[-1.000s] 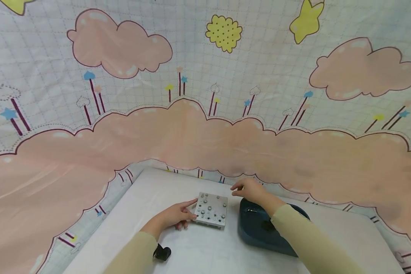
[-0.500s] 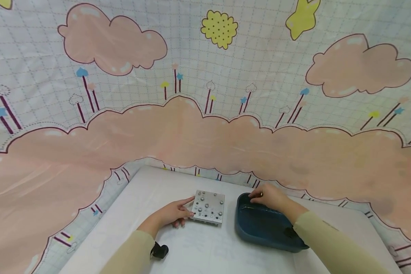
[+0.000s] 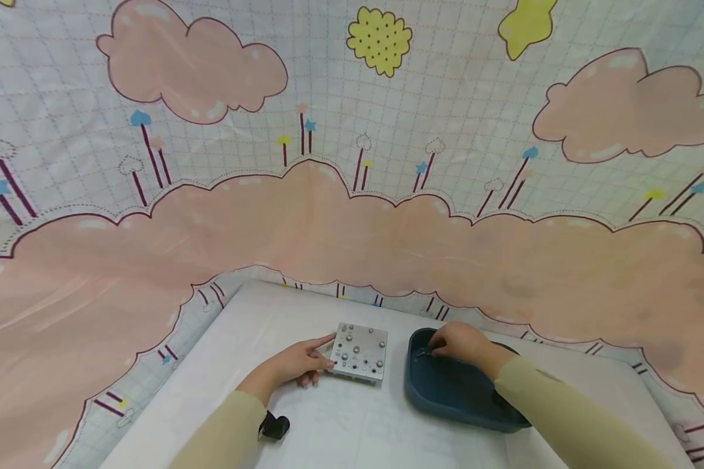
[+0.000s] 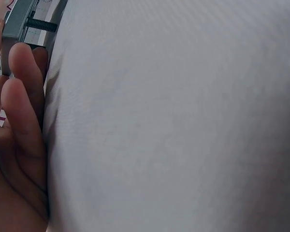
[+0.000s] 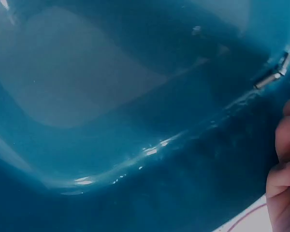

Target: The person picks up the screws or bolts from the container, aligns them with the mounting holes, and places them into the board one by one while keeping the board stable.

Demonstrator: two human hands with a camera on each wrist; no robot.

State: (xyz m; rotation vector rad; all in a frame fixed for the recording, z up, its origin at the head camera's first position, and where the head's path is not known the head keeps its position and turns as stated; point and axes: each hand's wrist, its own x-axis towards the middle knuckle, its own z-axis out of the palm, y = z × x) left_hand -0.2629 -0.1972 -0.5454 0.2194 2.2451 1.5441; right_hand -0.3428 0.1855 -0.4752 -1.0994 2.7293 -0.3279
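A silvery square metal plate [image 3: 359, 355], studded with several bolts and holes, stands on the white table [image 3: 281, 312]. My left hand [image 3: 291, 365] holds it at its left edge, the index finger stretched towards the far corner and the thumb at the near one. Underneath, a threaded bolt [image 4: 42, 25] sticks out in the left wrist view. Inside the dark blue tray [image 3: 446, 413], my right hand [image 3: 466, 342] reaches down at the far left corner. Small metal screws [image 5: 270, 79] lie there, just off its fingers. Its fingertips are partly hidden.
A small black object [image 3: 274, 427] sits by the left sleeve. The tray stands right of the plate, with a strip of table between them. A printed curtain [image 3: 352, 241] hangs behind the table.
My right hand has come from above the tray's far left side, over to the right, and down into its corner. The left hand keeps its place at the plate.
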